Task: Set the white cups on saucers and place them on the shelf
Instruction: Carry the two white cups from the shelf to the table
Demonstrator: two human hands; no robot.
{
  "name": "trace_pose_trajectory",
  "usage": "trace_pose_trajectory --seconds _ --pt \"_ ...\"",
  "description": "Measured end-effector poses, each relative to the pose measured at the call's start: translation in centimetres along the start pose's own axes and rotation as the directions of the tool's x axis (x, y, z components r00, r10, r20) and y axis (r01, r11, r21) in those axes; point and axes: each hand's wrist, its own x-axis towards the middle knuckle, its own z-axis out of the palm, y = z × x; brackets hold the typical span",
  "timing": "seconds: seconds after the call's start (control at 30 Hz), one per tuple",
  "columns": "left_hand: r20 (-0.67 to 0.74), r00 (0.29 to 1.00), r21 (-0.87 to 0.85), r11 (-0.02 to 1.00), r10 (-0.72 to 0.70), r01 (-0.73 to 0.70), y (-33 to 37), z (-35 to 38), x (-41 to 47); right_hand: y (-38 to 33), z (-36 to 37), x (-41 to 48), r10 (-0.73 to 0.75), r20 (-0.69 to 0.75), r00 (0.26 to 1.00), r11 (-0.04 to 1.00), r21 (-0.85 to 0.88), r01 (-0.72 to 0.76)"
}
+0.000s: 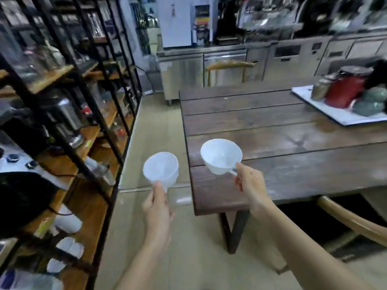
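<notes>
I hold one white cup in each hand, both lifted in the air. My left hand (158,208) grips the handle of the left white cup (160,170), which hangs blurred over the floor between shelf and table. My right hand (250,186) pinches the handle of the right white cup (221,156), held above the near left corner of the dark wooden table (293,147). Both cups look empty. The black-framed wooden shelf (83,201) stands at my left, with white crockery (69,223) on its lower boards. No saucer is clearly visible.
A white tray (335,114) with jars and green bowls sits at the table's far right. A wooden chair back (351,218) curves at the lower right. Steel counters (230,68) line the back wall. Tiled floor runs between shelf and table.
</notes>
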Motion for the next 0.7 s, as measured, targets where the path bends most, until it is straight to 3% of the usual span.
trace_pose_trajectory --seconds 0.3,0.5,0.7 --pt "0.223 0.973 0.071 0.996 -0.066 0.051 -2.5 13.8 8.6 -0.1 -4.6 11.5 0.035 -0.201 0.979 0.999 0.046 -0.026" --pt "0.219 0.960 0.201 0.971 -0.173 0.130 -5.4 21.1 11.5 1.2 -6.9 18.8 0.127 -0.256 0.958 0.990 0.089 -0.107" --pt "0.176 0.961 0.323 0.935 -0.213 0.148 -8.5 26.1 14.2 3.4 -8.9 25.0 0.240 -0.210 0.948 0.969 0.116 -0.220"
